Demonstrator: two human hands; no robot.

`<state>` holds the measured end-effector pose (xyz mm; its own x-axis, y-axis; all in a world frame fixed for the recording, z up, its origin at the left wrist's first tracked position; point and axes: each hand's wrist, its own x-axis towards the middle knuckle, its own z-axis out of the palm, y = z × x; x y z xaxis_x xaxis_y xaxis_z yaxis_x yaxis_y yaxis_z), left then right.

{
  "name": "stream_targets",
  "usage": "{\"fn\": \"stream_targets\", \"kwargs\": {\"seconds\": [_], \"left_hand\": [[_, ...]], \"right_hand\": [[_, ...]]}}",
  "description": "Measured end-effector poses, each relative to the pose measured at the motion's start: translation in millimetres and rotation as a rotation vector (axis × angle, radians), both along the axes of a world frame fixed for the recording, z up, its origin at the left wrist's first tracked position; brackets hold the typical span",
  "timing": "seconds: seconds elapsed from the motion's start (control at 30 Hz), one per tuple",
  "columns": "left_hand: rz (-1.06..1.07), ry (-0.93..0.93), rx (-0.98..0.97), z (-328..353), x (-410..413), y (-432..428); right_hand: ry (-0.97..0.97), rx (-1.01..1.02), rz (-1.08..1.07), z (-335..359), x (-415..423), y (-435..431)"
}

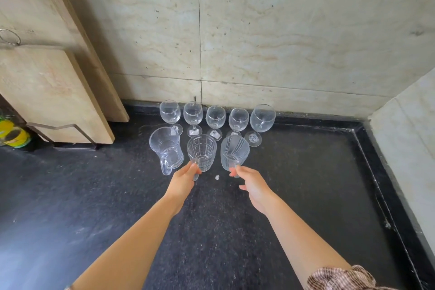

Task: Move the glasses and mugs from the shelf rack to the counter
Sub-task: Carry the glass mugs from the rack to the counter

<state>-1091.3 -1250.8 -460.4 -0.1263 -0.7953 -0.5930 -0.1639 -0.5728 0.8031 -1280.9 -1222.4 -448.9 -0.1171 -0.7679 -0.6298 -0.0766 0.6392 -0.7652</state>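
Note:
Several clear wine glasses [216, 117] stand in a row on the black counter [294, 183] against the tiled wall. In front of them stand a plain glass mug [166, 147] with its handle towards me, a grid-patterned glass mug [202, 152] and a frosted mug with curved stripes [234, 152]. My left hand [183, 182] grips the handle of the grid-patterned mug. My right hand [253, 186] pinches the handle of the frosted mug. Both mugs rest on or just above the counter; I cannot tell which. The shelf rack is out of view.
Two wooden cutting boards [47, 82] lean in a metal stand [70, 146] at the left. A yellow-green container [14, 135] sits at the far left edge. A raised black rim [367, 148] borders the counter at the right, by a side wall. A small white crumb [217, 177] lies between my hands.

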Motion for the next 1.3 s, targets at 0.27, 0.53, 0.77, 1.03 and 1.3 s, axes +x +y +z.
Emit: {"fn": "stream_targets", "kwargs": {"seconds": [0.27, 0.53, 0.77, 1.03, 1.3], "left_hand": [[-0.020, -0.108, -0.029, -5, -3, 4], [-0.053, -0.298, -0.106, 5, -7, 5], [-0.055, -0.401, -0.169, 20, 9, 20], [0.022, -0.535, -0.331, 45, 55, 41], [0.086, -0.742, -0.424, 70, 163, 104]], "right_hand": [[0.104, 0.051, -0.003, -3, 1, 4], [0.134, 0.057, -0.082, 1, 15, 6], [0.290, -0.090, -0.267, 12, 19, 9], [0.524, -0.430, -0.065, 34, 69, 20], [0.655, -0.624, 0.623, 69, 192, 39]]}}
